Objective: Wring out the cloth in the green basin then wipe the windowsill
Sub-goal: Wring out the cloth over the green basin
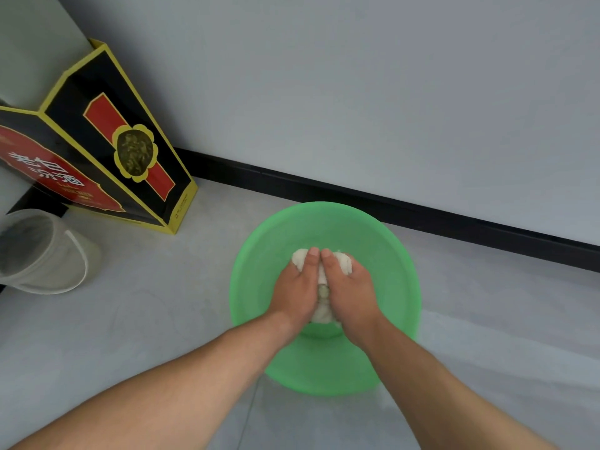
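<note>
A round green basin (383, 254) sits on the grey floor near the wall. Inside it a bunched white cloth (323, 311) is squeezed between both hands. My left hand (297, 289) grips the cloth's left side and my right hand (352, 289) grips its right side, fingertips almost touching at the top. Bits of cloth show above the fingers and between the palms; the remainder is hidden. No windowsill is in view.
A tall black, red and yellow cardboard box (107, 147) stands at the left against the wall. A translucent plastic bucket (39, 251) lies on its side at the far left. A black skirting board (422, 212) runs along the wall behind the basin.
</note>
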`<action>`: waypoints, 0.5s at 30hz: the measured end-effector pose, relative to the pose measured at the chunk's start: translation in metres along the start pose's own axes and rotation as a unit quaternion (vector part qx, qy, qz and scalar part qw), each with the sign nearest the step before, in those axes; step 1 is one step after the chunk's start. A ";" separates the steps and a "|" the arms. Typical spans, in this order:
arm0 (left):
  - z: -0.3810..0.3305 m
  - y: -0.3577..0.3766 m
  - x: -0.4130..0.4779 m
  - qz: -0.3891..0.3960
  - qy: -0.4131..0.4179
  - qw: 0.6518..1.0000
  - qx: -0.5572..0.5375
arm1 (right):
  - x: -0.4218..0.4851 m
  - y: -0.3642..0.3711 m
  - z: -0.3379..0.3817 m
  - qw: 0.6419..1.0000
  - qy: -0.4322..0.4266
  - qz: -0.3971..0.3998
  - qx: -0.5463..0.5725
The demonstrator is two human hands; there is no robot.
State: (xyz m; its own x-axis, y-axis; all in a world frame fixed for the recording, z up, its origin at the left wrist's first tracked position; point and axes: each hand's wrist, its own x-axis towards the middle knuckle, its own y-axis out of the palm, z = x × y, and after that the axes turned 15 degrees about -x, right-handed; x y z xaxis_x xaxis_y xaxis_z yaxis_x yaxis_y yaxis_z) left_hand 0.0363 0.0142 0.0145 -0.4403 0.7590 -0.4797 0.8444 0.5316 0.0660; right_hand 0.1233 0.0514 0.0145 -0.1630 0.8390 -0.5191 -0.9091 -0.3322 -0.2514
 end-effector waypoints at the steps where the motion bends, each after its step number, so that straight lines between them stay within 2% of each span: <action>1: 0.000 0.000 0.000 0.000 -0.005 1.000 -0.002 | 0.000 0.001 -0.001 1.000 0.002 -0.002 0.000; 10: 0.004 -0.001 0.007 0.002 -0.025 0.999 0.040 | 0.008 0.001 -0.003 1.000 -0.001 -0.004 -0.031; 15: 0.000 -0.007 0.013 0.024 -0.072 0.997 0.014 | 0.005 -0.004 -0.005 0.998 0.011 0.066 -0.015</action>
State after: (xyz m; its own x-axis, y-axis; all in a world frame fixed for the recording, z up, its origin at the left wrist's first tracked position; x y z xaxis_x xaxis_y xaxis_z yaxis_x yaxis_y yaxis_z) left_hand 0.0248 0.0200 0.0081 -0.3520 0.7205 -0.5975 0.8728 0.4832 0.0685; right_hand 0.1278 0.0543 0.0084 -0.2717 0.7773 -0.5674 -0.8682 -0.4524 -0.2041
